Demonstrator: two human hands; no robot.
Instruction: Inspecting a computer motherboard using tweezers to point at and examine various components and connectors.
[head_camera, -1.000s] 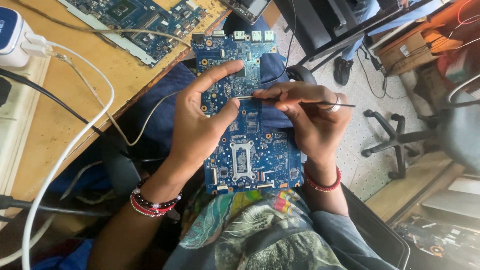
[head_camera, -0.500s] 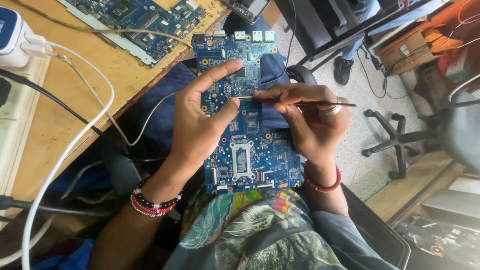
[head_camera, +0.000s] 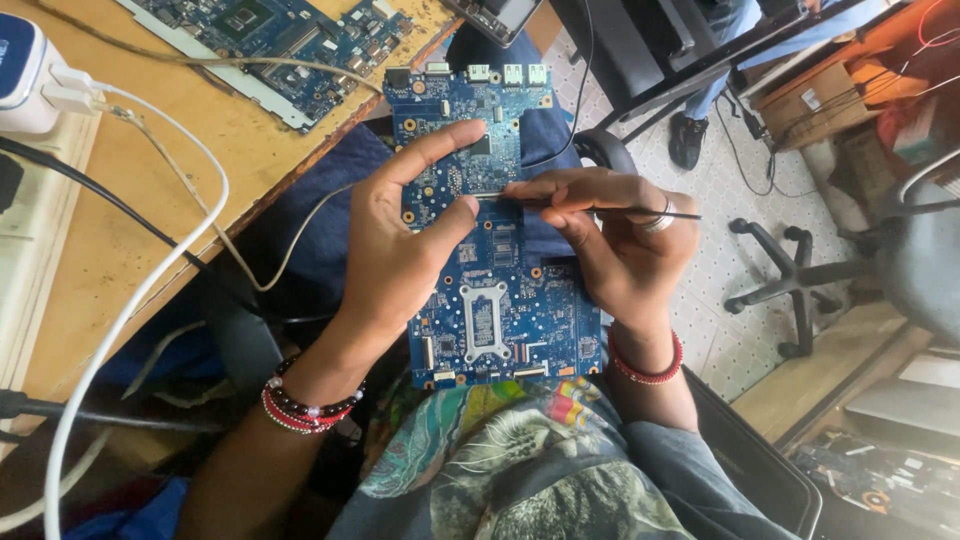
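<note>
My left hand (head_camera: 400, 250) clasps the blue circuit board (head_camera: 495, 300) resting on my lap at six o'clock, while my right hand (head_camera: 625, 245) pinches thin tweezers (head_camera: 600, 208) touching it toward nine o'clock.

A single head-worn camera looks steeply down from close above onto the lap, wooden workbench (head_camera: 200, 150) at left, tiled floor (head_camera: 720, 250) at right.
</note>
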